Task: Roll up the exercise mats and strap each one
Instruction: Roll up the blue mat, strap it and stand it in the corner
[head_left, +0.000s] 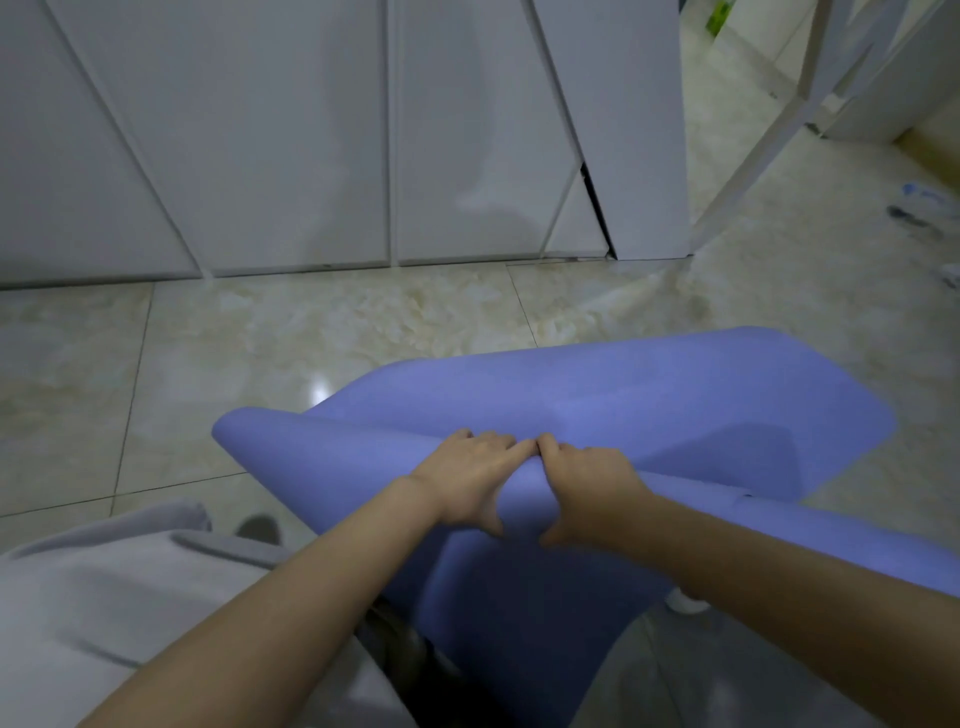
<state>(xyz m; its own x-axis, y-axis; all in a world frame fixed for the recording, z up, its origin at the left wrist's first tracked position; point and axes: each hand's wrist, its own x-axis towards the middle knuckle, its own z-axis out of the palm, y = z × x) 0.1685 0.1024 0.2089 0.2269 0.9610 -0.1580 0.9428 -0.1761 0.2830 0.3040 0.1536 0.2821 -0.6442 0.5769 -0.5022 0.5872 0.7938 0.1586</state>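
Note:
A blue-violet exercise mat (649, 395) is held up in front of me above the tiled floor, bent over into a loose fold, with its far end hanging toward the right. My left hand (462, 478) and my right hand (592, 488) sit side by side on the folded edge at its middle. Both grip it, fingers over the top and thumbs underneath. The lower part of the mat drops down between my forearms. No strap is in view.
White cabinet doors (291, 135) run across the back, close ahead. A white metal frame (769, 130) leans at the right, with small dark and blue items (914, 208) on the floor beyond it. Beige marble tiles (260, 338) spread to the left. My grey clothing (104, 597) fills the lower left.

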